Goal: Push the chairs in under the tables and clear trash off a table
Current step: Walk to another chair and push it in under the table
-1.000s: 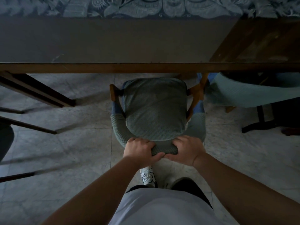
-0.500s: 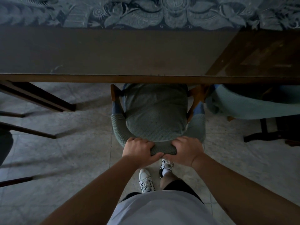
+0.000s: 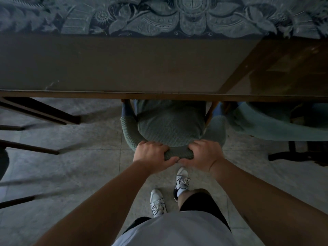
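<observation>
Chair (image 3: 168, 123), seat front already beneath the table (image 3: 124, 68) edge: your left hand (image 3: 150, 155) and right hand (image 3: 202, 155) each curl round its padded backrest top, side by side, likely for a straight push. A neighbouring chair (image 3: 276, 125) stands just right.

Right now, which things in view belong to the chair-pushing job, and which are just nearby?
In use:
green chair, partly under the table
wooden table
left hand, gripping the chair back
right hand, gripping the chair back

Nearby:
light-blue chair, to the right
tiled floor
</observation>
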